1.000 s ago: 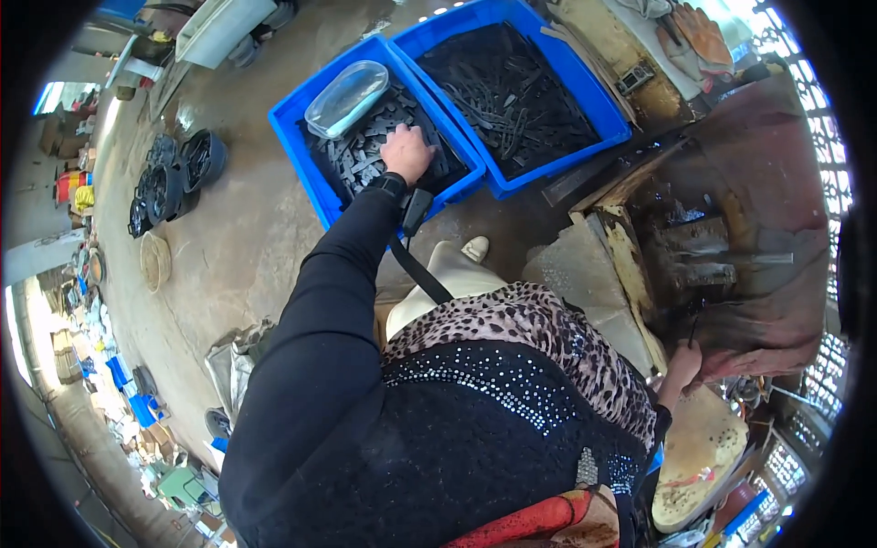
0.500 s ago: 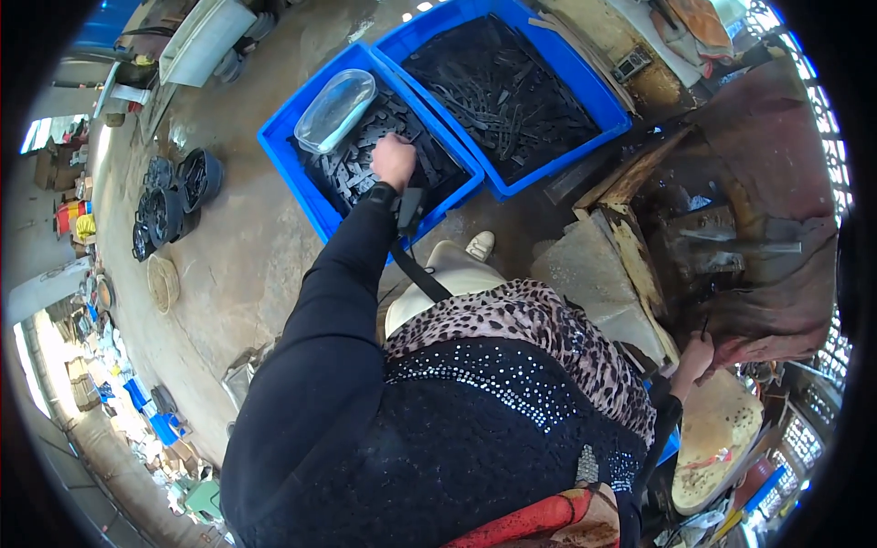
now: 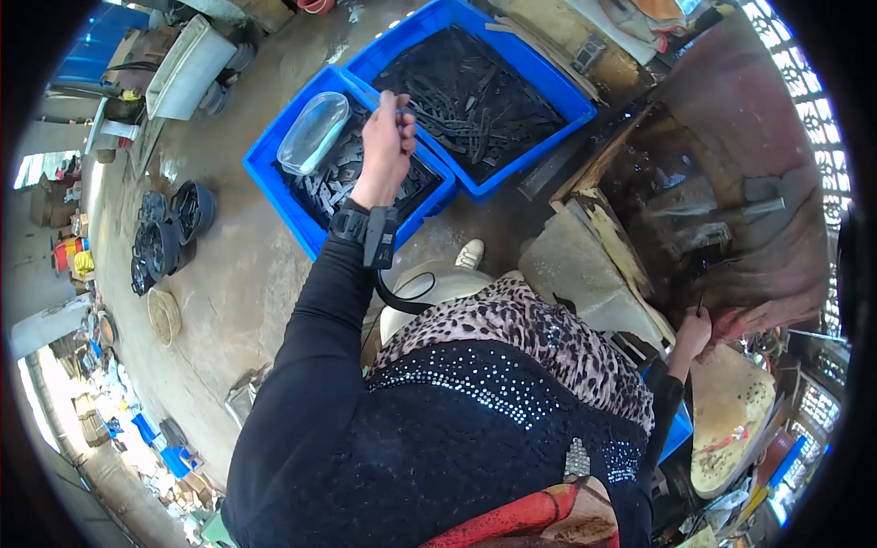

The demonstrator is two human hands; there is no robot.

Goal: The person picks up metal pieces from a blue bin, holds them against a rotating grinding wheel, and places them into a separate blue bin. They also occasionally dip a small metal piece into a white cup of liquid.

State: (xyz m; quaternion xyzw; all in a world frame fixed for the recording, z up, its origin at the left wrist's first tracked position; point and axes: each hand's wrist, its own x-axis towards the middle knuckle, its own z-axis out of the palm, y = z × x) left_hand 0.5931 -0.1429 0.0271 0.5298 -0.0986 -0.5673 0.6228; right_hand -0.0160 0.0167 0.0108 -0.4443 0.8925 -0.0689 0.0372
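My left hand is stretched out over a small blue crate full of dark flat metal pieces. Its fingers are closed on one thin dark metal piece that sticks out toward the larger crate. A clear plastic tub lies on the pieces at the crate's far corner. A larger blue crate of dark metal strips stands right beside it. My right hand is low at the right by a rusty machine, pinching a thin dark piece. A black sleeve covers my left arm.
Several black round buckets and a woven basket sit on the concrete floor at the left. A worn wooden block lies in front of the machine. A pale stool and a white shoe show below my arm.
My left hand has lifted out of the small crate and moved right, toward the larger crate, now with a thin piece in its fingers. The view has tilted a little.
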